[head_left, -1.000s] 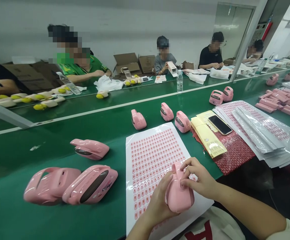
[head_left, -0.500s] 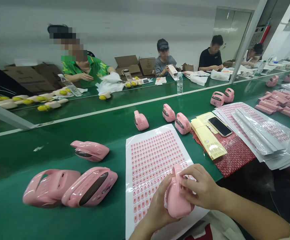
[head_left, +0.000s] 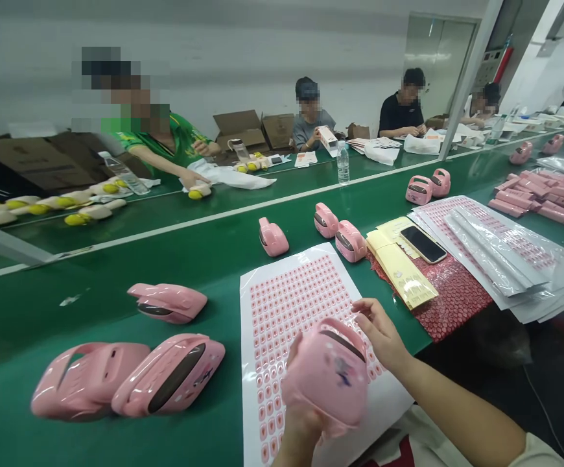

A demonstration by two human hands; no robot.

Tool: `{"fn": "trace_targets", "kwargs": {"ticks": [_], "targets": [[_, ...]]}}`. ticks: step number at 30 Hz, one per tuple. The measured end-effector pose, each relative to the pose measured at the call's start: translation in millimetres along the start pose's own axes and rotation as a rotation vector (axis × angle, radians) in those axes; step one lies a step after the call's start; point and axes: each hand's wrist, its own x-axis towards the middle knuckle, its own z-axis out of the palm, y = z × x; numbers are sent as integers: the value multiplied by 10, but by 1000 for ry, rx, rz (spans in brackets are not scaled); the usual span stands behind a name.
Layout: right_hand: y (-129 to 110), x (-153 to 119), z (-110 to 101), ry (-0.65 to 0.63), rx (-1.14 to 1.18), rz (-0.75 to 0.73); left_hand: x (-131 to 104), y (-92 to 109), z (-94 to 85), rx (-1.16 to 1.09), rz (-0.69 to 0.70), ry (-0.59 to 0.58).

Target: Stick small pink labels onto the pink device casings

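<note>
A pink plastic casing (head_left: 328,376) with a handle, a dark strip and a small printed picture is gripped by my left hand (head_left: 304,415), whose fingers wrap its left side and underside. My right hand (head_left: 378,331) is raised just right of the casing's handle, apart from it, fingers bent and spread with nothing visible between them. Beneath both lies a white sheet (head_left: 250,305) with rows of small pink and red stickers.
Pink casings stand left (head_left: 172,303) and beyond the sheet (head_left: 272,238). Right are yellow papers (head_left: 401,269), a phone (head_left: 423,244), red bubble wrap (head_left: 452,298) and plastic-covered sheets (head_left: 500,253). Across the belt, people sit; one in green (head_left: 179,139) reaches forward.
My left hand has turned the casing so its printed front shows. My right hand has come off it and opened. The person in green has moved a hand down to a white item.
</note>
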Motion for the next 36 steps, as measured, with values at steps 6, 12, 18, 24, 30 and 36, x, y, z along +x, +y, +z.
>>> {"fn": "trace_targets", "kwargs": {"ticks": [6,12,18,24,30,36], "targets": [[-157,-172,52,-49,-274,-632,162,261,61,-1006,-180,44],[-219,-157,159,-53,-338,-704,182,293,211,-1310,-230,26],[-197,-172,197,-26,-344,-719,178,306,225,-1329,-199,35],[-231,-131,207,-60,-351,-730,171,309,206,-1337,-178,71],[-242,-85,174,-144,-356,-731,149,297,193,-1330,-178,85],[-290,-110,180,-164,-360,-695,157,357,211,-1345,-237,161]]}}
